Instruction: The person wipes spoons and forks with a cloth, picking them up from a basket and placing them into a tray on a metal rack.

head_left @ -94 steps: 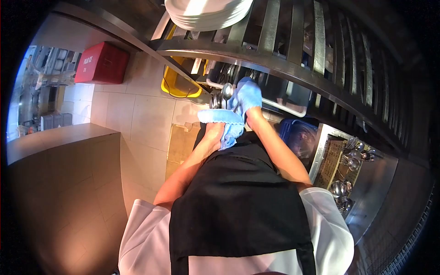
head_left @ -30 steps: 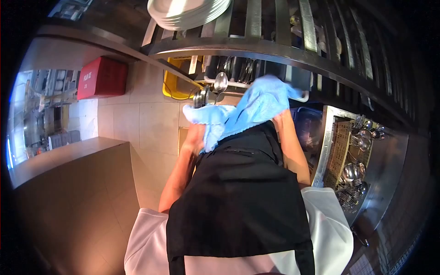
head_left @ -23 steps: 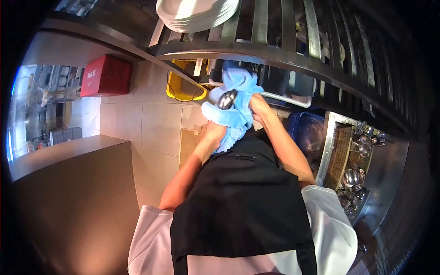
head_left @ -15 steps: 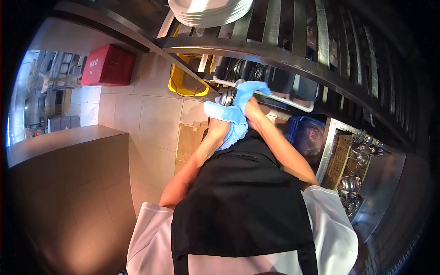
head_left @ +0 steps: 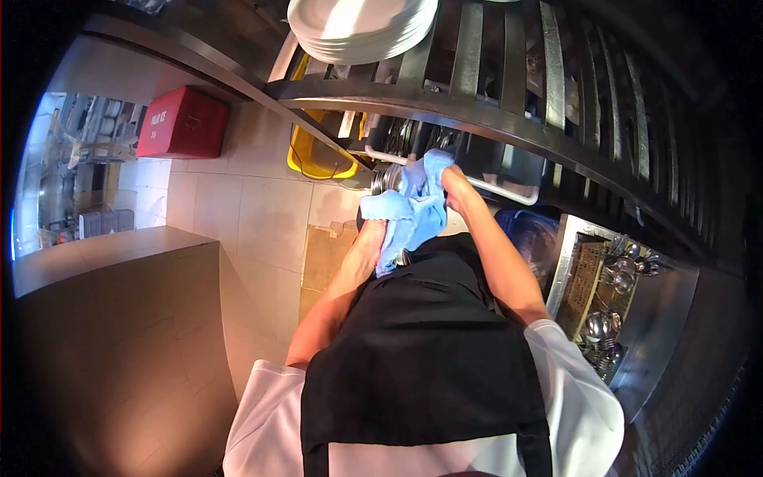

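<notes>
A light blue cloth is bunched in front of my black apron, held between both hands. My left hand is mostly under the cloth's lower part and grips a bundle of metal spoons, whose bowls stick out past the cloth toward the shelf. My right hand pinches the cloth's upper end, closed around something I cannot make out under the fabric. The two hands are close together, just below the steel shelf.
A slatted steel shelf with a stack of white plates runs overhead. A yellow bin, red crate and cardboard are on the tiled floor. A blue tub and spoon tray are right; a brown counter left.
The cloth was spread wide a second ago, then bunched around a spoon. My right hand has since slid up and right along the cloth, and the spoon's bowl is now covered.
</notes>
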A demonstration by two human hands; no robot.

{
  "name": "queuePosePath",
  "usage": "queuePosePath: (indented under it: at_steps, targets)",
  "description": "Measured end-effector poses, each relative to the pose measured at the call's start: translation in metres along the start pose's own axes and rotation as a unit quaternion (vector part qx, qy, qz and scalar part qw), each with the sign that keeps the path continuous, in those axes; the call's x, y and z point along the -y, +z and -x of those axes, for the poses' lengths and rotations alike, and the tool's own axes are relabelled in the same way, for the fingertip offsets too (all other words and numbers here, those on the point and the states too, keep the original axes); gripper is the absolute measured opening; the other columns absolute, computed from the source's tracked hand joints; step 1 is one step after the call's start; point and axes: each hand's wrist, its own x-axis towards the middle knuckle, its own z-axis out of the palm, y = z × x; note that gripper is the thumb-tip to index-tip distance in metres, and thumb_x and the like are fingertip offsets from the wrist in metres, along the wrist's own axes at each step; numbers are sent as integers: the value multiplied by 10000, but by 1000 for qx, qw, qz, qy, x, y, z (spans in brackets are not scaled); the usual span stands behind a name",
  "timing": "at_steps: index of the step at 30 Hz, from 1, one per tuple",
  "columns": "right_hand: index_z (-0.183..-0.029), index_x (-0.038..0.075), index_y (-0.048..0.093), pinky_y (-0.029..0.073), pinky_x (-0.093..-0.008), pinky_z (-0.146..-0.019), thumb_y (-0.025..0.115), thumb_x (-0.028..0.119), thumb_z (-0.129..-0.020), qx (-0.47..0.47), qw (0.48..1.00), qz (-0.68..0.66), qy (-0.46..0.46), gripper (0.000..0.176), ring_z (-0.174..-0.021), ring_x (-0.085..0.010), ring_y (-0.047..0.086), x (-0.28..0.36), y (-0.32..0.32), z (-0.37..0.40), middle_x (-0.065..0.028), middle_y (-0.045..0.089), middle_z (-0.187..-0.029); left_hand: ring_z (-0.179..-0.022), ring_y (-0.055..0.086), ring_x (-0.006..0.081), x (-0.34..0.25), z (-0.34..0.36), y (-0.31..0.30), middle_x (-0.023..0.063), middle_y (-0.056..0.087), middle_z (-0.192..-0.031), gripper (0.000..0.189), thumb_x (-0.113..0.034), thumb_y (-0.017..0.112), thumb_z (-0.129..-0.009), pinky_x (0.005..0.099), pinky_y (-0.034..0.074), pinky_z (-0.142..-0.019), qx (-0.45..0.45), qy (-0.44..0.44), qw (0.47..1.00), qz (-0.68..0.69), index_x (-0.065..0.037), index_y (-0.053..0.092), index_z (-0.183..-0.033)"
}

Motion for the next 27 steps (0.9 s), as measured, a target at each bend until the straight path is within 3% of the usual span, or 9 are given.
queuePosePath:
  at_steps: [5,7,11,13,16,20,21,24,27]
  targets:
    - [-1141,40,674,554,-317,-712,699,176,-892,78,989,-21,-123,285,-776,-139,669,-4,35,44,-70,701,-955,-925,672,180,1,-10,11,83,678,-1038,321,-346,607,-954,345,569,-785,5,4,1000,23,-80,631,-1132]
    - [-1081,3,691,548,-321,-693,628,123,-915,42,980,128,-147,214,-744,-149,655,-2,30,23,-63,698,-902,-929,672,183,-2,-15,21,84,678,-1040,322,-344,612,-951,348,570,-791,-1,6,1000,-10,-79,630,-1133]
    - [-997,-6,712,534,-312,-682,582,38,-892,-127,957,123,-228,173,-709,-153,651,-2,29,14,-62,700,-855,-938,673,189,-24,-17,33,86,678,-1045,324,-339,621,-946,355,571,-803,-19,22,995,-91,-77,629,-1136]
    - [-970,11,721,514,-286,-614,543,23,-868,-178,952,-20,-248,206,-694,-149,654,-8,39,21,-75,710,-866,-940,677,195,-29,-10,36,89,677,-1047,308,-304,646,-937,359,577,-805,-15,32,996,-77,-68,627,-1134]
    - [-974,9,689,532,-326,-635,494,19,-900,-58,977,-36,-200,208,-694,-152,651,-6,46,31,-70,690,-873,-875,679,183,-24,-3,40,81,681,-988,269,-231,654,-936,345,583,-750,-3,5,996,-84,-47,617,-1129]
    - [-921,49,657,524,-340,-560,502,122,-940,-110,966,-103,-210,173,-644,-158,630,-31,4,-35,-40,651,-820,-851,668,164,-17,7,41,71,675,-955,237,-217,645,-940,329,576,-726,-4,45,987,-154,-50,624,-1107]
    - [-930,52,659,531,-337,-617,515,164,-941,-186,959,-40,-209,183,-691,-161,639,-40,14,-30,-36,644,-806,-841,671,174,-17,4,39,72,671,-966,240,-203,646,-934,339,577,-718,-21,55,982,-180,-52,616,-1119]
    - [-928,49,663,533,-344,-692,503,142,-926,-183,964,-118,-154,184,-761,-168,646,-48,56,9,-47,647,-806,-843,669,169,-21,0,38,73,669,-972,215,-175,643,-928,331,576,-712,-61,74,976,-196,-54,622,-1105]
    - [-1069,-35,657,513,-389,-843,441,46,-830,-49,989,73,-117,332,-995,-240,648,-41,30,11,-143,674,-1040,-871,670,169,-15,4,34,76,672,-995,214,-140,616,-934,321,578,-727,-47,19,990,-134,-44,614,-1125]
